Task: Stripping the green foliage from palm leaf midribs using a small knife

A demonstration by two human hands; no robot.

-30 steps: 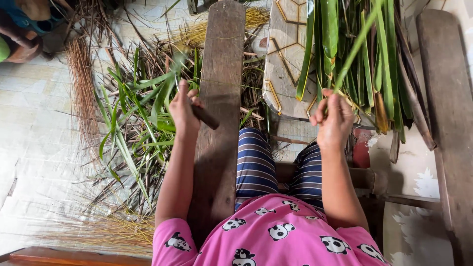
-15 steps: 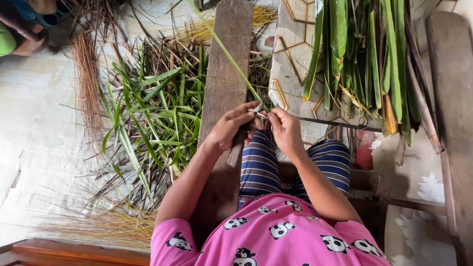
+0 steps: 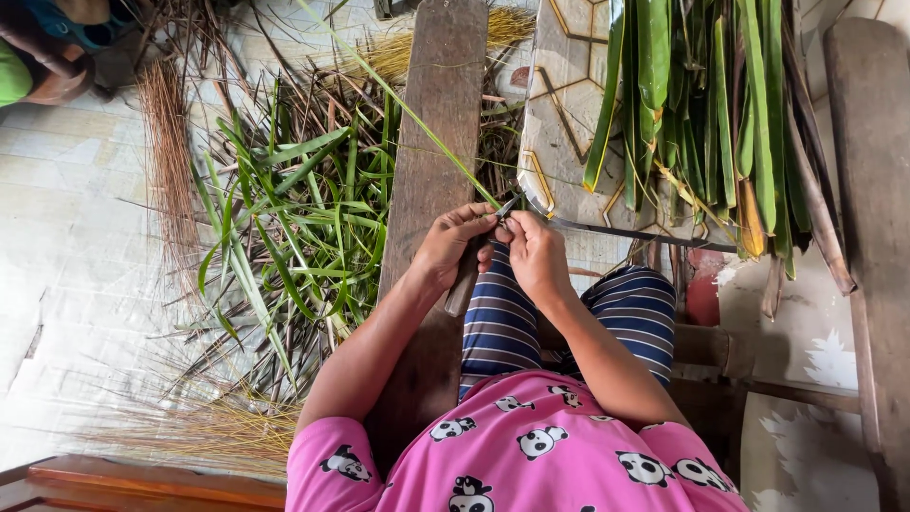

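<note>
— So where do the hands sit?

— Both meet over the lap. The left hand [image 3: 445, 248] is wrapped around the wooden handle of a small knife [image 3: 474, 256], blade tip poking out toward the right hand [image 3: 534, 256], which pinches the base of a long green leaf strip [image 3: 408, 109] between thumb and fingers. The fingertips of both hands touch.

— And the strip?

— It runs from the pinch up and away to the left, crossing above the upright wooden plank [image 3: 431, 142] that stands just beyond the left hand.

— Any room to move?

— Left of the left forearm lies a loose heap of cut green leaves [image 3: 294, 209] on the tiled floor (with dry brown midribs [image 3: 166, 161] farther out), so that side is cluttered but low. Beyond the right hand, a bundle of long green fronds [image 3: 701, 104] hangs over a patterned board [image 3: 559, 85], whose near edge comes close to the knuckles. Nearer the body, the striped trousers [image 3: 498, 318] lie directly under both wrists.
</note>
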